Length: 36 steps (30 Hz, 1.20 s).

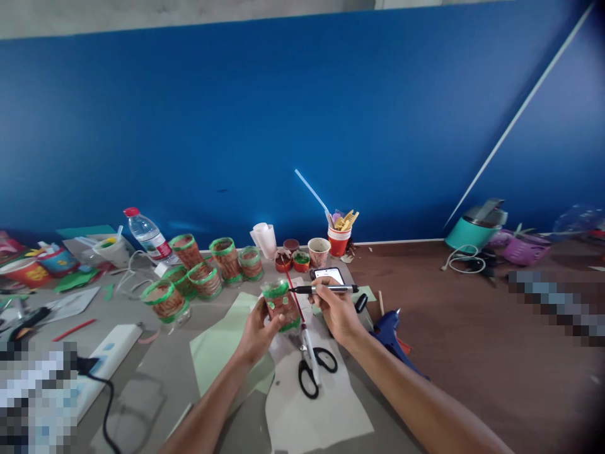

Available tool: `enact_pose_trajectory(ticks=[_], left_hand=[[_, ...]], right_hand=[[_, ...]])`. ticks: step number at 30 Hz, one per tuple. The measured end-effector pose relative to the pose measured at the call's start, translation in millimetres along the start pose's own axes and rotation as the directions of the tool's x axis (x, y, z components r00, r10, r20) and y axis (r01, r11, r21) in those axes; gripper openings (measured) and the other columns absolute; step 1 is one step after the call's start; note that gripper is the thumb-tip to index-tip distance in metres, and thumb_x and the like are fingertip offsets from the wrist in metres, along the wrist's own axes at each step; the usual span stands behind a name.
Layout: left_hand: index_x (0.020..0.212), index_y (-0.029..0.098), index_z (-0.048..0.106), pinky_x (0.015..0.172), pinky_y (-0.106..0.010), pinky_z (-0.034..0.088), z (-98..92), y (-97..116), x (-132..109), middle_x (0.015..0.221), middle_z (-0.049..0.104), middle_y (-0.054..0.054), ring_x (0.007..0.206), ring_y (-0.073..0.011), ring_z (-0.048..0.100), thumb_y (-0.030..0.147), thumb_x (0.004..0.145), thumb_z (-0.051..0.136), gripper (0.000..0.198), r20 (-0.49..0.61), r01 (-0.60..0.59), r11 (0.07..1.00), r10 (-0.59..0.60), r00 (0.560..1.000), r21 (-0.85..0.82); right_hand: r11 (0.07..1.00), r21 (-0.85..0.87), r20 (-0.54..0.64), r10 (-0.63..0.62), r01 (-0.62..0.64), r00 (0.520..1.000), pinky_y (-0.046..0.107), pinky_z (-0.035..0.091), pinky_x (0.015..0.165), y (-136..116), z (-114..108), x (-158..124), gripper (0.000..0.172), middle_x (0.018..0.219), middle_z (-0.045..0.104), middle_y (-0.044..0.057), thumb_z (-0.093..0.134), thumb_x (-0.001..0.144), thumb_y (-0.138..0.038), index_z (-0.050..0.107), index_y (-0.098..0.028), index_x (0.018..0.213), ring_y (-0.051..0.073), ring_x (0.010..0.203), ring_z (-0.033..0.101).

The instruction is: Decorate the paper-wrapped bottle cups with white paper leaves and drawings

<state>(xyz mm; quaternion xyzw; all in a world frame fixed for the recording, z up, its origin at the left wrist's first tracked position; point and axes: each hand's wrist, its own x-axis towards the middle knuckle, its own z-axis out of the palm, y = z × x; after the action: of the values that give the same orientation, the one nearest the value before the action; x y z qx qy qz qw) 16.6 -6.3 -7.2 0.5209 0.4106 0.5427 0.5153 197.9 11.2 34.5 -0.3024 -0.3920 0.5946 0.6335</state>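
My left hand [258, 331] is closed around a small brown cup with green rims [281, 306], held upright above the sheets of paper. My right hand [336, 309] grips a black marker [324, 289] that lies level, its tip pointing left and touching the cup's upper right edge. A thin red stick [293, 296] crosses in front of the cup. Black-handled scissors [312, 366] lie on the white paper [312, 410] just below my hands.
Several similar green-rimmed brown cups [198, 271] stand at the left. Behind are a water bottle [149, 236], small paper cups [319, 251], a red cup of sticks [339, 236] and a phone [329, 275]. A blue glue gun [390, 328] lies at right; a power strip [101, 359] at left.
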Motion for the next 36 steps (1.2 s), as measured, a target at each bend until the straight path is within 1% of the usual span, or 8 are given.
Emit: enact_pose_trajectory(ticks=[3,8,16,20,24,29,32,36], left_hand=[[0.11,0.017,0.059,0.088,-0.039,0.051,0.2,3,-1,0.111,0.069,-0.012,0.106,-0.0295,0.063,0.046,0.068,0.076,0.053,-0.046,-0.015,0.996,0.019,0.999,0.092],[0.105,0.018,0.059,0.088,-0.037,0.049,4.6,11,-3,0.106,0.07,-0.01,0.102,-0.0274,0.063,0.042,0.07,0.074,0.045,-0.096,-0.052,0.968,0.078,0.992,0.246],[0.105,0.018,0.058,0.086,-0.038,0.048,3.6,13,-4,0.102,0.07,-0.009,0.096,-0.0274,0.064,0.036,0.069,0.073,0.043,-0.141,-0.028,0.926,0.087,0.986,0.376],[0.103,0.018,0.058,0.087,-0.04,0.047,2.4,13,-3,0.101,0.071,-0.01,0.097,-0.0281,0.063,0.035,0.069,0.072,0.04,-0.146,-0.027,0.921,0.091,0.985,0.389],[0.103,0.018,0.058,0.087,-0.038,0.047,2.7,12,-3,0.101,0.07,-0.009,0.097,-0.0273,0.063,0.034,0.069,0.072,0.04,-0.139,-0.038,0.926,0.097,0.986,0.376],[0.099,0.018,0.058,0.082,-0.036,0.046,4.3,13,-3,0.093,0.07,-0.007,0.092,-0.0261,0.063,0.035,0.067,0.073,0.039,-0.191,-0.001,0.931,0.075,0.979,0.366],[0.099,0.018,0.057,0.08,-0.036,0.047,4.6,15,-4,0.093,0.07,-0.007,0.088,-0.0253,0.063,0.036,0.068,0.072,0.039,-0.171,0.001,0.91,0.077,0.982,0.414],[0.1,0.018,0.055,0.081,-0.038,0.048,5.2,17,-3,0.097,0.07,-0.009,0.091,-0.0258,0.063,0.039,0.071,0.067,0.038,-0.144,-0.021,0.882,0.1,0.985,0.47]], right_hand=[[1.0,-0.003,0.043,0.019,-0.019,0.999,0.027,0.034,0.057,0,2,-4,0.015,0.051,0.05,-0.005,0.071,0.072,-0.033,0.063,-0.021,0.075,0.012,0.053,0.048],[0.999,-0.055,0.049,0.001,0.002,0.999,0.027,0.035,0.058,4,2,-7,0.012,0.052,0.051,-0.005,0.069,0.073,-0.031,0.064,-0.021,0.077,0.013,0.055,0.049],[0.985,-0.168,0.043,-0.025,0.032,0.999,0.026,0.034,0.054,5,3,-11,0.011,0.056,0.052,-0.004,0.067,0.074,-0.031,0.064,-0.022,0.078,0.013,0.054,0.045],[0.982,-0.181,0.048,-0.038,0.046,0.998,0.026,0.034,0.054,5,2,-12,0.011,0.056,0.052,-0.004,0.066,0.075,-0.031,0.064,-0.022,0.081,0.013,0.056,0.046],[0.971,-0.232,0.06,-0.043,0.056,0.997,0.026,0.034,0.053,5,0,-11,0.012,0.058,0.053,-0.004,0.065,0.076,-0.033,0.064,-0.022,0.081,0.013,0.055,0.045],[0.964,-0.248,0.024,-0.09,0.093,0.996,0.027,0.036,0.057,3,-1,-9,0.011,0.054,0.051,-0.004,0.064,0.076,-0.032,0.062,-0.022,0.078,0.014,0.056,0.048],[0.965,-0.253,0.04,-0.065,0.074,0.997,0.027,0.036,0.056,4,0,-11,0.01,0.056,0.052,-0.004,0.063,0.076,-0.031,0.062,-0.022,0.08,0.013,0.056,0.048],[0.95,-0.306,0.063,-0.049,0.067,0.997,0.025,0.034,0.053,5,1,-13,0.013,0.058,0.052,-0.004,0.063,0.077,-0.033,0.062,-0.021,0.081,0.012,0.054,0.044]])
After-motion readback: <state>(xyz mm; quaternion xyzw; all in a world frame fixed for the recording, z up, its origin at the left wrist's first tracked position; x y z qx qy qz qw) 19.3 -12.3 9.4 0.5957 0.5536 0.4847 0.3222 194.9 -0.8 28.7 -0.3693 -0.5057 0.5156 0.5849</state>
